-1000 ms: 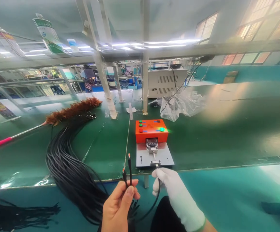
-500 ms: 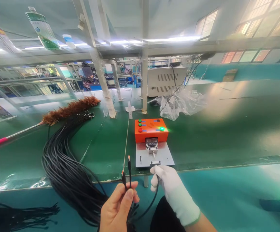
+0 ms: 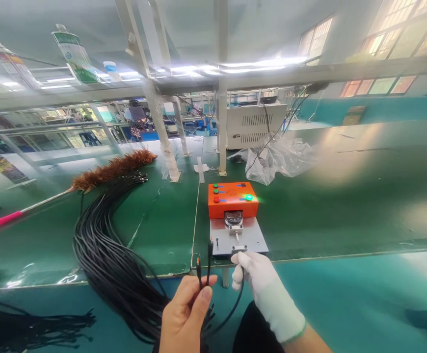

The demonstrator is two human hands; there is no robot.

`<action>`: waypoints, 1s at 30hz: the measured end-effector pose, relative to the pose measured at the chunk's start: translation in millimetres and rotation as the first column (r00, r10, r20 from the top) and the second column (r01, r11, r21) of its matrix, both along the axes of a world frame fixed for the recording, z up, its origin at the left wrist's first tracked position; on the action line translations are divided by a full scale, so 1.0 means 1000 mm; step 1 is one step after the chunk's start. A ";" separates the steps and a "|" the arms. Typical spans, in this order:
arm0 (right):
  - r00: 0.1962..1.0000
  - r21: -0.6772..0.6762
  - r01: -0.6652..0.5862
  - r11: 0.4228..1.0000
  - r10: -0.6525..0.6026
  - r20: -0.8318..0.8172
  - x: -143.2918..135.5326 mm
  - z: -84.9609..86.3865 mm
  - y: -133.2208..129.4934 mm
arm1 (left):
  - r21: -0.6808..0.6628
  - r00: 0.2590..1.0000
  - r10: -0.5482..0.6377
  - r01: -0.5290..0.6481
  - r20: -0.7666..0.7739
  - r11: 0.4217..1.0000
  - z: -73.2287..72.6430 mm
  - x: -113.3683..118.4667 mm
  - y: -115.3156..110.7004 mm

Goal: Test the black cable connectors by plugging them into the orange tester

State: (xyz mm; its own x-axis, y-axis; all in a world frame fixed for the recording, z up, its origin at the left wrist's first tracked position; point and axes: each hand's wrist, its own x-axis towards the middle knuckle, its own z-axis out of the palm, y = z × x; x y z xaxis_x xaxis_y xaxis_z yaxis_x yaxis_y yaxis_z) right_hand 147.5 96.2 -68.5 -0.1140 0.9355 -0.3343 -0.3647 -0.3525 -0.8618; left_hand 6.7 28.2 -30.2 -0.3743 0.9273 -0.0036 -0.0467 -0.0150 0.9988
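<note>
My bare left hand (image 3: 189, 309) pinches black cables (image 3: 209, 260); two of their plug ends, orange at the tips, stick up above the fingers. My right hand (image 3: 255, 289), in a white glove, is closed on the end of another black cable (image 3: 235, 311) at the small metal holder (image 3: 239, 248) on the front of a test fixture. The plug itself is hidden by the fingers and the holder. On the fixture's metal plate (image 3: 219, 230) sits a digital gauge (image 3: 233, 217). Behind it stands an orange box (image 3: 223, 208) with a lit green light (image 3: 249, 197).
A thick bundle of black cables (image 3: 106, 245) lies over the bench edge at left. Beside it rests a brown duster (image 3: 114, 169) with a pink handle. Crumpled clear plastic (image 3: 272, 162) lies before a grey metal cabinet (image 3: 255, 127). Shelf posts (image 3: 222, 98) rise behind the box.
The view has shifted slightly, so the bench things appear a little to the right. My left hand with its cables has come slightly nearer the fixture. My right hand stays at the holder.
</note>
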 end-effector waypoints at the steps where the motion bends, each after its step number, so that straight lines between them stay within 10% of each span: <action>1: 1.000 0.007 -0.017 1.000 0.017 0.002 0.000 0.002 -0.002 | 0.005 1.000 -0.015 0.015 0.004 1.000 0.000 0.000 0.000; 7: 0.817 0.084 -0.244 0.966 0.158 0.555 0.010 0.011 -0.030 | -0.010 0.976 -0.180 0.180 -0.125 0.984 0.000 -0.004 0.000; 11: 0.535 0.325 -0.030 0.945 -0.259 0.804 0.022 0.023 -0.043 | -0.017 0.947 -0.276 0.277 -0.166 0.961 -0.001 -0.006 -0.003; 16: 0.895 0.422 -0.042 0.906 -0.153 0.418 0.016 0.051 -0.050 | 0.002 0.933 -0.276 0.284 -0.231 0.959 -0.013 0.002 -0.006; 23: 0.923 0.292 0.154 0.944 -0.243 0.300 0.001 0.041 -0.042 | 0.056 0.929 -0.200 0.227 -0.311 0.972 -0.022 0.007 -0.008; 30: 0.986 0.086 0.003 0.996 -0.017 0.164 0.005 0.001 -0.023 | -0.038 0.979 -0.120 0.115 -0.165 0.993 -0.005 -0.006 -0.009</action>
